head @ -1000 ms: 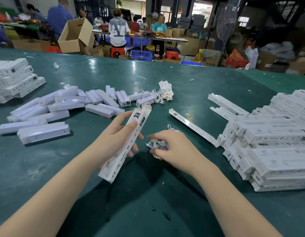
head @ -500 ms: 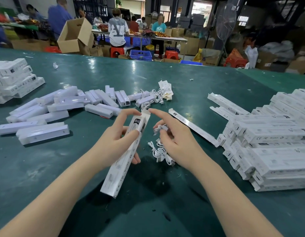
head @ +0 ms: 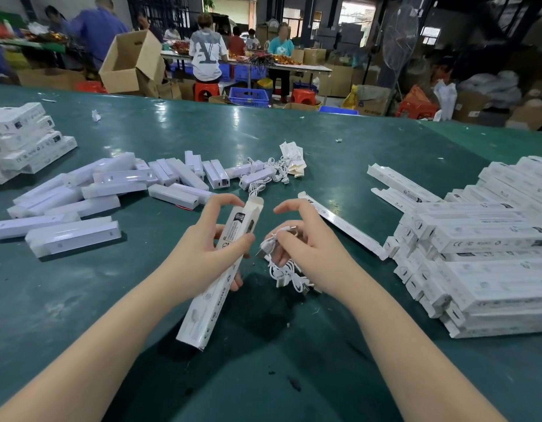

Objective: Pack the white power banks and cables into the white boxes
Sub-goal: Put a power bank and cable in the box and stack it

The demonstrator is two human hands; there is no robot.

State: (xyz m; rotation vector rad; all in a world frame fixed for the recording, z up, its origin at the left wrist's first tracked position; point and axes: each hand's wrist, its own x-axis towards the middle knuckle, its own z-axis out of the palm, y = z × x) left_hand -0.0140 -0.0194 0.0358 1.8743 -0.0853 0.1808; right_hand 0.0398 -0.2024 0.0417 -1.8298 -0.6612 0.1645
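Observation:
My left hand grips a long white box, tilted with its open flap end up and away from me. My right hand pinches a coiled white cable just right of the box's upper half, the loops hanging below my fingers. Several loose white power banks lie scattered at the left and middle of the green table. More cables lie tangled beyond the box. Flat white boxes are stacked at the right.
Another stack of white boxes sits at the far left. A single flat box lies just beyond my right hand. Small folded paper leaflets rest by the far cables. People work at tables in the background, among cardboard cartons.
My right hand lifted the coiled cable off the table and brought it up beside the box. My left hand raised the box slightly and kept its grip.

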